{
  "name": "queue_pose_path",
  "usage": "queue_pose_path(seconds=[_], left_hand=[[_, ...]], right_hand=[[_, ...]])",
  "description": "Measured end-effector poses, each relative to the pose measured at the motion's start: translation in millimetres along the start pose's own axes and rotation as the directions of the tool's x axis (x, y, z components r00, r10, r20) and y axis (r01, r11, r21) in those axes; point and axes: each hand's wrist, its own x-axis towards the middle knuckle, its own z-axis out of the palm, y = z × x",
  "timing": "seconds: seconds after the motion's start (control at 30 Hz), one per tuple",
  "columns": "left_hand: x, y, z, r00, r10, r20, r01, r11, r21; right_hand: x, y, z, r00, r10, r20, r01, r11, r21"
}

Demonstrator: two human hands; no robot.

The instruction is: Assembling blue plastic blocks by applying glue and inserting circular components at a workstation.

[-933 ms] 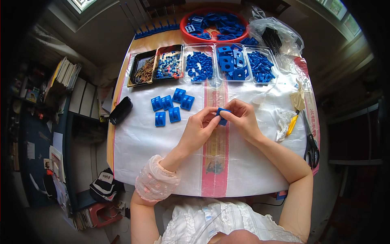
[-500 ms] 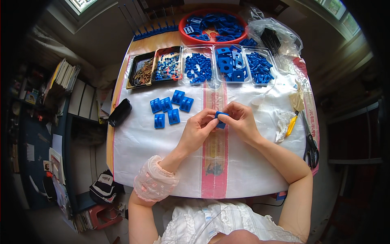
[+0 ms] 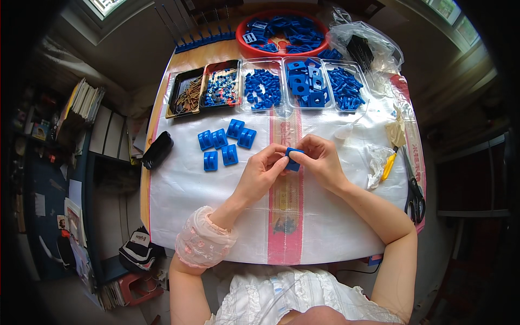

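Note:
Over the middle of the table, my left hand (image 3: 265,168) and my right hand (image 3: 319,160) meet around one small blue plastic piece (image 3: 293,161). The fingers and thumbs of both hands pinch it from either side, covering much of it. To the left of my hands lie several finished-looking blue plastic blocks (image 3: 229,154) with raised curved ribs, loosely grouped on the white sheet. Ahead of my hands stands a clear tray of flat blue plates with holes (image 3: 298,85).
Beside that tray are clear trays of small blue parts (image 3: 262,89), a black tray of screws (image 3: 188,97) and one of nuts (image 3: 221,88). Behind sits a red basin (image 3: 244,46). At right lie scissors (image 3: 415,197) and a yellow-handled cutter (image 3: 388,167); at left, a black case (image 3: 158,150).
Both hands keep their pinch on the blue piece, with only slight finger shifts. The whole view has moved a little.

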Motion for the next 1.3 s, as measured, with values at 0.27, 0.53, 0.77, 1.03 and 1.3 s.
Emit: queue_pose_path(seconds=[0.27, 0.53, 0.77, 1.03, 1.3], left_hand=[[0, 0, 0, 1.0, -0.012, 0.0, 0.012, 1.0, -0.025], [1, 1, 0, 1.0, 0.002, -0.005, -0.002, 1.0, -0.006], [-10, 51, -10, 0.933, 0.251, -0.26, -0.115, 0.889, 0.443], [38, 95, -203, 0.792, 0.392, -0.468, 0.206, 0.55, 0.81], [90, 45, -328, 0.668, 0.272, -0.692, 0.486, 0.545, 0.683]], right_hand=[[0, 0, 0, 1.0, -0.001, -0.002, 0.001, 1.0, -0.004], [0, -5, 1, 1.0, 0.01, -0.01, -0.01, 1.0, -0.012], [-1, -4, 0, 0.999, 0.018, -0.036, -0.016, 0.999, 0.047], [1, -2, 1, 1.0, 0.018, -0.016, -0.017, 0.999, 0.029], [-1, 0, -3, 0.999, 0.03, -0.023, -0.028, 0.998, 0.054]])
